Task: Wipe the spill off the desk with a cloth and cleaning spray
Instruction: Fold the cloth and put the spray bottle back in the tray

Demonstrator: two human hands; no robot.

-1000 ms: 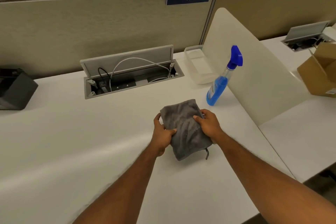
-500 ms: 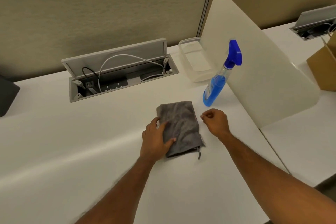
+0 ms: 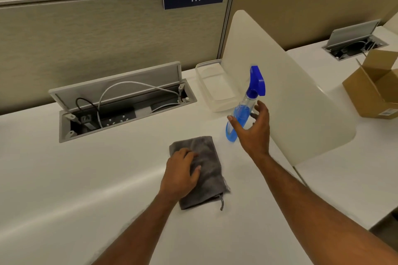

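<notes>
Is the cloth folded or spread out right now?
Folded. The cloth lies on the desk as a compact rectangle with layered edges at its near end; the left hand rests on it.

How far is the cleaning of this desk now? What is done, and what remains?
Done: the folded cloth lies flat on the desk. In hand: the left hand rests on it, and the right hand is open at the spray bottle, not yet gripping. Left: spraying and wiping. No spill is plainly visible.
</notes>
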